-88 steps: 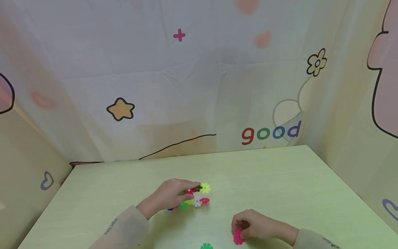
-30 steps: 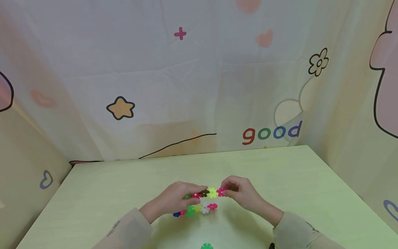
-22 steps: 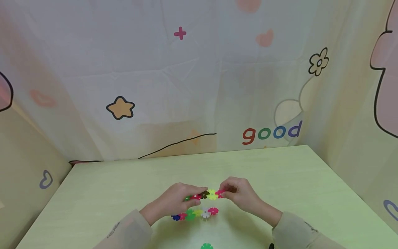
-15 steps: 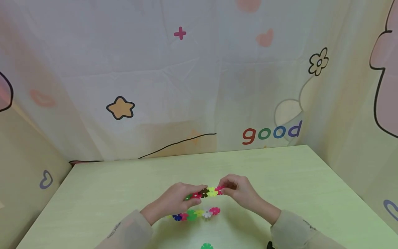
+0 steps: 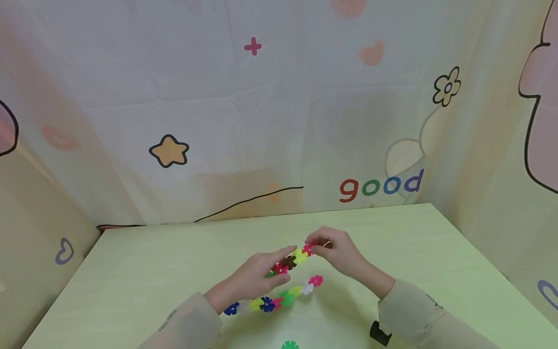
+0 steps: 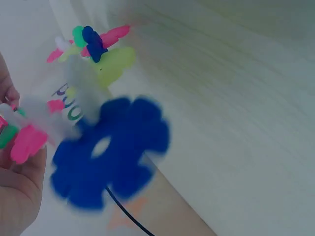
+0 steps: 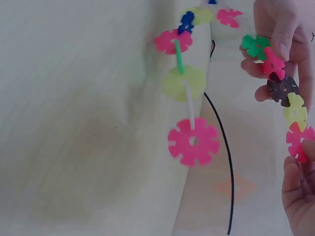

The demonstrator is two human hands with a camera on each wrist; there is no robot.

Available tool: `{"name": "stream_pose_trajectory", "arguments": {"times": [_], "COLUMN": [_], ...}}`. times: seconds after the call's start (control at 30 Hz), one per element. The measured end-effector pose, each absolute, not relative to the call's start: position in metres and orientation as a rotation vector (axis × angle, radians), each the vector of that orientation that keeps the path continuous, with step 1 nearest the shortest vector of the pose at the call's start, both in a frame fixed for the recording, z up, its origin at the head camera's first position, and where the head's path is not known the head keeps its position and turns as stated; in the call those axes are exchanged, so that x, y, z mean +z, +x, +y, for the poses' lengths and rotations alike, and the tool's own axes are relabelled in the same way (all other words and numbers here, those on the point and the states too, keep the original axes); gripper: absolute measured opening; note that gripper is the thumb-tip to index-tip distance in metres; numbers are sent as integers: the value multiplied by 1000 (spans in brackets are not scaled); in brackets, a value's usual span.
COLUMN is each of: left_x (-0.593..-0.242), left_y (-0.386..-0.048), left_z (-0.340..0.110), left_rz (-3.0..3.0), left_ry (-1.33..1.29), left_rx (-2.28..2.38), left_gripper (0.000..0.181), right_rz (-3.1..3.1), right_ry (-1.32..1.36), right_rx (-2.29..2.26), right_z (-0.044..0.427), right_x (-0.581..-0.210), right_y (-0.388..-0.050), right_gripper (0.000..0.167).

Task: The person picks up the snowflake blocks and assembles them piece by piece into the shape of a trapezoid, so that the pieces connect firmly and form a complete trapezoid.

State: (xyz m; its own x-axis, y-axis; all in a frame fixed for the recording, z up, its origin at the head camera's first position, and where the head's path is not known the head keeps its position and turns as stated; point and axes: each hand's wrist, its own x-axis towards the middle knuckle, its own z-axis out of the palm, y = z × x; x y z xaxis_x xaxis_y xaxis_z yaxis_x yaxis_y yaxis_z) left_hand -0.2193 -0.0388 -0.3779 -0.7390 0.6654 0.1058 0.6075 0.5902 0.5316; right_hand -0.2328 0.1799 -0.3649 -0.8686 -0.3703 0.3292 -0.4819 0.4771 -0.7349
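Note:
A chain of slotted snowflake discs spans my hands in the head view. My left hand [image 5: 253, 277] holds its green and pink part between thumb and fingers. My right hand [image 5: 336, 249] pinches the pink disc [image 5: 308, 249] at the far end, beside a yellow disc [image 5: 299, 256]; a dark brown disc [image 7: 283, 89] sits between yellow and pink. Below, a second strand of several colours hangs above the table, ending in another pink disc [image 7: 194, 141]. A blurred blue disc [image 6: 110, 152] looms in the left wrist view. How the strands join is partly hidden.
One loose green disc [image 5: 289, 344] lies at the near edge of the head view, on the pale table [image 5: 370, 228]. A black object [image 5: 380, 333] shows beside the right sleeve. Printed cloth [image 5: 209, 121] closes in the back and sides.
My right hand has brought the pink disc from the near table to the yellow end of the chain. Lately it has risen away from me, tilting both strands up to the right.

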Motion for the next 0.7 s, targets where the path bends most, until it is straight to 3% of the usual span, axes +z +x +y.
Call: {"name": "stream_pose_trajectory", "arguments": {"times": [0.4, 0.7], "left_x": [-385, -381], "left_y": [-218, -220], "left_z": [-25, -20], "left_rz": [2685, 2750], "left_ry": [1002, 952], "left_rx": [976, 1088], "left_gripper": [71, 63], "right_rz": [-2532, -2533], "right_ry": [802, 803], "right_rx": [1215, 1263], "right_z": [175, 172], "right_x": [-350, -351], "right_y": [-231, -230], "right_gripper": [14, 15]}}
